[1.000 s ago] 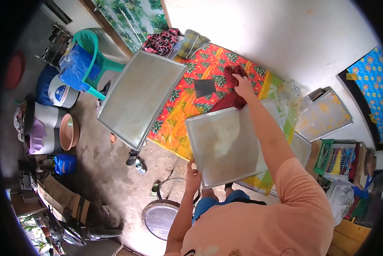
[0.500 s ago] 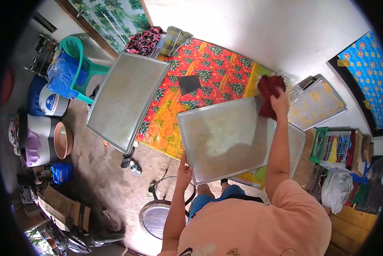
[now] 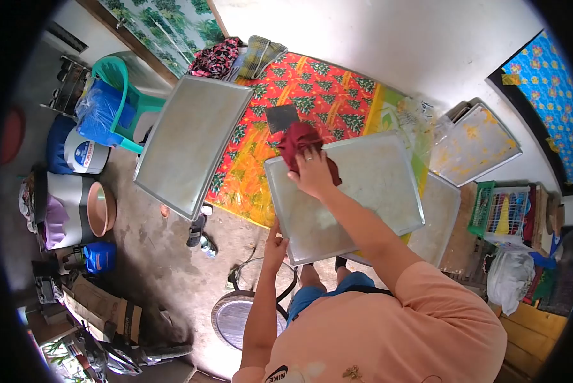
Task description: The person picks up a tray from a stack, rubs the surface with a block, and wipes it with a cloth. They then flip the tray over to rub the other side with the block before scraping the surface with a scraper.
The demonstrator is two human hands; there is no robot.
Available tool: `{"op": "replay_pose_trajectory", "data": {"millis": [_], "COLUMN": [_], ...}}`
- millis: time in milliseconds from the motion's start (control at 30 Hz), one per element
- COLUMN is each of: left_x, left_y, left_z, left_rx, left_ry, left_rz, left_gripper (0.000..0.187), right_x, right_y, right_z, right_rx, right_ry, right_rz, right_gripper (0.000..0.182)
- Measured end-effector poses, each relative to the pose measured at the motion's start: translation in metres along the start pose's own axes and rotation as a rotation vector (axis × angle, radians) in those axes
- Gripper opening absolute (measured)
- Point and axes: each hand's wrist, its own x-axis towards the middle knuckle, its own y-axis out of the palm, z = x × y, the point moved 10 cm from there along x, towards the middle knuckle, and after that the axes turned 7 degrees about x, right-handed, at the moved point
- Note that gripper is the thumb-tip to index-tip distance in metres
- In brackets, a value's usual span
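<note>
A flat metal baking tray with a raised rim lies over the table's front edge. My left hand grips its left rim near the front corner, fingers wrapped round the edge. My right hand is closed on a dark red cloth, pressed to the tray's far left part. The cloth is bunched and partly hidden under the fingers. A second baking tray lies on the table's left side, and another metal tray shows partly beneath the right end of mine.
A Christmas-tree-patterned cover lies on the table, with a dark square on it. A stained tray leans at the right wall. A round stool stands near my legs. A green chair is at the left.
My right hand has swept the red cloth from the tray's far right corner leftward to its far left part. My left hand stays at the left rim.
</note>
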Motion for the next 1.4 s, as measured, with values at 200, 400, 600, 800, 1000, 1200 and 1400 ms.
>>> {"op": "replay_pose_trajectory", "data": {"millis": [200,400,600,800,1000,1200,1400], "left_x": [0.004,0.002,-0.004,-0.001,0.028,0.020,0.014], "left_y": [-0.002,-0.009,0.005,0.006,0.003,-0.012,-0.008], "left_z": [0.000,0.010,0.043,0.012,0.038,0.030,0.030], "left_rx": [0.090,0.080,-0.495,-0.730,-0.581,-0.071,-0.103], "left_ry": [0.081,0.072,-0.251,-0.153,-0.145,-0.241,-0.285], "left_rz": [-0.096,-0.283,-0.016,-0.017,-0.082,-0.271,-0.203], "left_gripper": [0.079,0.053,0.039,0.056,0.051,0.061,0.061], "right_x": [-0.029,-0.099,-0.127,-0.177,-0.208,-0.235,-0.271], "right_y": [0.027,0.028,0.010,-0.003,-0.015,-0.031,-0.100], "right_z": [0.077,0.104,0.106,0.114,0.111,0.068,-0.079], "right_rx": [0.132,0.167,0.205,0.294,0.425,0.330,0.202], "right_ry": [-0.288,-0.400,-0.440,-0.480,-0.585,-0.504,-0.115], "right_rz": [0.090,0.156,0.166,0.216,0.281,0.347,0.279], "right_gripper": [0.051,0.052,0.049,0.043,0.023,0.022,0.025]}}
